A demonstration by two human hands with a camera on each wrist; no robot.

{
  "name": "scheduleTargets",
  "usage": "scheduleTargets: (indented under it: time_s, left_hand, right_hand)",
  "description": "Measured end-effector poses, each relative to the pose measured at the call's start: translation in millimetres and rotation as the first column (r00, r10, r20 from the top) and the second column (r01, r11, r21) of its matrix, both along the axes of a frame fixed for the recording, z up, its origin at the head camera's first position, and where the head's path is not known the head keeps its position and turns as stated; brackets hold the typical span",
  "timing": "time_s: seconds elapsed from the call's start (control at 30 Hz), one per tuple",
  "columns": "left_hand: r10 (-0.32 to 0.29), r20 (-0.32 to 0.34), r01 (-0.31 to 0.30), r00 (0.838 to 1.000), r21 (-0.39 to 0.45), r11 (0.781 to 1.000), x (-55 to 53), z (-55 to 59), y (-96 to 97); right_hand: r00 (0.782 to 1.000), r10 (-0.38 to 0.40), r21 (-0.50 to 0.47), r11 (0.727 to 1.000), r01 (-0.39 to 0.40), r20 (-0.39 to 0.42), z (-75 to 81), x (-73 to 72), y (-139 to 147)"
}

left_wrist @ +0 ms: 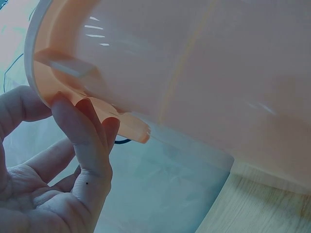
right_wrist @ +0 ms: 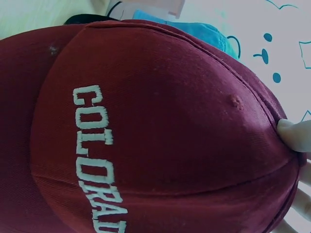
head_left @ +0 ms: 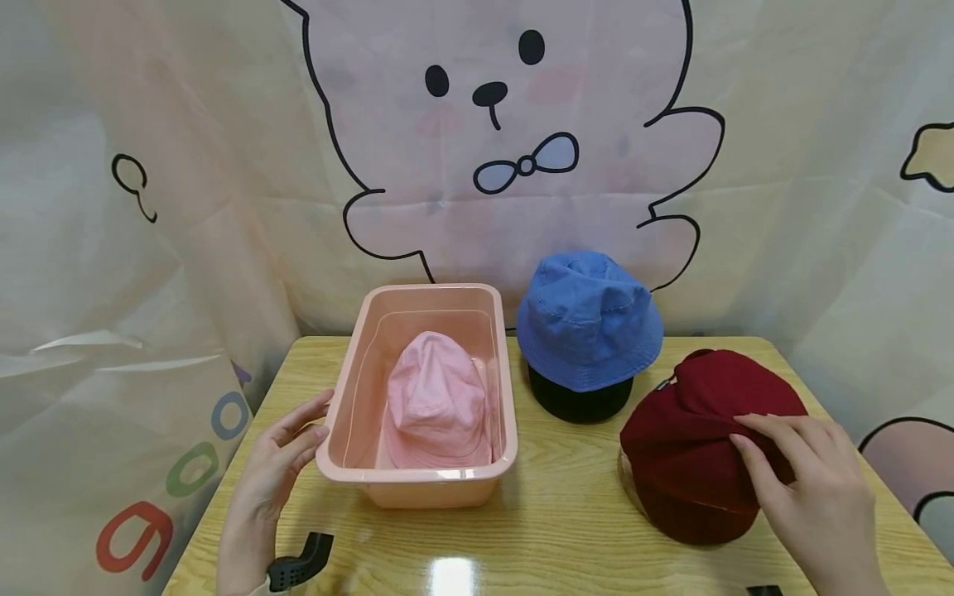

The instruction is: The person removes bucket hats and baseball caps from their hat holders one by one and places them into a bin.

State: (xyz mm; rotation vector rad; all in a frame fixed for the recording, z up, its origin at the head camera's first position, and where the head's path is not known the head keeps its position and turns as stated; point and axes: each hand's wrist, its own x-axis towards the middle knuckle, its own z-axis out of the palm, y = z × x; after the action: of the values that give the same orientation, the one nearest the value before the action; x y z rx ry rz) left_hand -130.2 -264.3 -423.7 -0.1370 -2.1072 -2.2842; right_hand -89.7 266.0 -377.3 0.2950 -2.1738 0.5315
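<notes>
A dark red cap [head_left: 693, 430] is at the right of the table, its white "COLORAD" lettering [right_wrist: 99, 165] visible in the right wrist view. My right hand [head_left: 816, 480] pinches the cloth at the top of its crown between thumb and fingers. A beige edge [head_left: 630, 480] shows beneath the cap's left side. My left hand [head_left: 283, 455] holds the left rim of a pink plastic basin [head_left: 417, 476], thumb and fingertips at the lip in the left wrist view [left_wrist: 73, 121]. Inside the basin lies a light pink cap [head_left: 440, 401], brim toward me.
Behind the dark red cap, a blue bucket hat [head_left: 589, 319] sits on top of a black hat [head_left: 581, 404]. All stand on a light wooden table [head_left: 566, 530]. A cloth backdrop with a cartoon bear [head_left: 514, 215] hangs close behind the table's far edge.
</notes>
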Motion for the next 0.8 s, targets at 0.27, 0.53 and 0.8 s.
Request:
scheduleTargets:
  time_s: [0.27,0.53,0.8]
  left_hand:
    - [-0.001,-0.002,0.001,1.000,0.002,1.000,0.0,0.2,0.0]
    - [0.006,-0.002,-0.006,1.000,0.004,1.000,0.2,1.4,0.1]
    - [0.014,0.008,-0.014,1.000,-0.006,1.000,-0.2,1.4,0.5]
  right_hand:
    - [1.000,-0.007,-0.008,1.000,0.007,0.015,6.6,3.8,2]
    - [1.000,0.012,-0.065,0.998,-0.012,0.000,6.8,5.4,4]
    - [1.000,0.002,-0.063,0.998,0.000,0.026,17.3,5.6,4]
